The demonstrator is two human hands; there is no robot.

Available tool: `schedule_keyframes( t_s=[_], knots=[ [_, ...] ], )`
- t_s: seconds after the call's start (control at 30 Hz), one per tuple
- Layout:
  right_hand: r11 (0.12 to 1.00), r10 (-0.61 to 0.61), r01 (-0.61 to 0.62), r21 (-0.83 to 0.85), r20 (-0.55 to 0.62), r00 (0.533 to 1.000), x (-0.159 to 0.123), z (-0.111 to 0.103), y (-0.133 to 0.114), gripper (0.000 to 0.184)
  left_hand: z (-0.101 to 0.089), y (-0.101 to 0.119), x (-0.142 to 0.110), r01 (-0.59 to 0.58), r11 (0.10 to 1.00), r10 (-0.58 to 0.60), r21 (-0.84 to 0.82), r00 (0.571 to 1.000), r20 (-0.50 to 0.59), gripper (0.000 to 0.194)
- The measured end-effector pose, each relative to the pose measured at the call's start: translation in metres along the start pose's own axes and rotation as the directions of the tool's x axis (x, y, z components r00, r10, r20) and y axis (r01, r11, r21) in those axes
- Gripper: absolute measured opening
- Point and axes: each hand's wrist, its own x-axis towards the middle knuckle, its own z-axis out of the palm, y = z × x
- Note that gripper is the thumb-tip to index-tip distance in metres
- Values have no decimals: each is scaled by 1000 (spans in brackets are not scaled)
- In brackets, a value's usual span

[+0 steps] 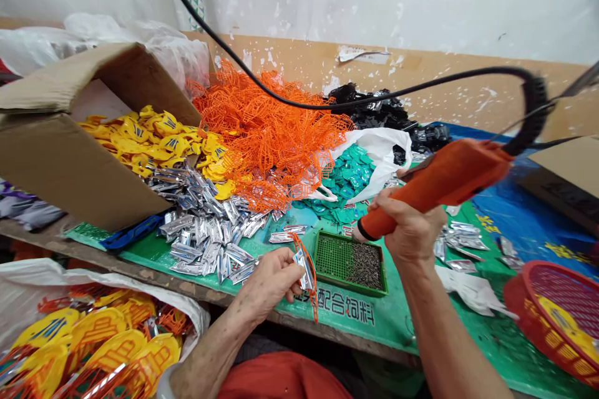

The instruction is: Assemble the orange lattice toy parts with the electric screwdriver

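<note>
Holding up: L hand point(269, 287) pinching small orange frame point(312, 290) w/ silver tag point(303, 270) on it, thumb & fingers closed, just left of green tray point(346, 283).
R hand: R hand point(414, 230) clenched round orange power tool point(437, 187), grip tight, tool's lower tip just by tray's top right corner, black cord point(468, 76) looping up from far end.
In tray: small dark screws point(365, 265), piled on right half; hard to tell exact type.
Behind tray: heap of silver tags point(206, 243), big pile of orange frames point(266, 137), yellow pieces point(150, 140) by cardboard box point(70, 159), teal pieces point(346, 181) & black pieces point(384, 109) further back.
Right of tray: red basket point(556, 318) w/ yellow part inside.
Below tray, left: white bag point(32, 287) full of yellow & orange assembled pieces point(98, 343).
Step in hand: looked like fixing stage, tag held on frame, tool raised.
Next move: judged from layout, called for frame, screws & tool tip coming together at tray.
</note>
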Motion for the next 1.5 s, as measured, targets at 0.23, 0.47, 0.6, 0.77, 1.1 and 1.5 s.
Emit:
schedule_keyframes(
  t_s=[0.23, 0.47, 0.6, 0.77, 1.1, 1.5],
  knots=[
    [982, 44, -72, 177, 160, 986, -23, 13, -52, 21, 1, 4, 0, 0, 998, -2, 68, 999, 41, 3],
    [972, 93, -154, 179, 307, 947, -56, 31, -66, 34, -2, 6, 0, -17, 994, 10, 106, 997, 70, 5],
    [968, 125, -188, 165, 329, 936, -61, 37, -62, 45, -1, 6, -1, -28, 994, 21, 102, 997, 67, 5],
    [967, 161, -212, 139, 308, 938, -62, 36, -61, 47, 0, 6, -1, -26, 996, 22, 87, 999, 49, 5],
    [966, 179, -228, 125, 313, 933, -63, 38, -56, 50, 3, 11, -1, -5, 997, 3, 74, 1000, 29, 7],
    [987, 153, -161, -11, 377, 914, -67, 32, -50, 23, 8, 7, -1, 4, 999, -4, 37, 1000, -26, 5]
  ],
)
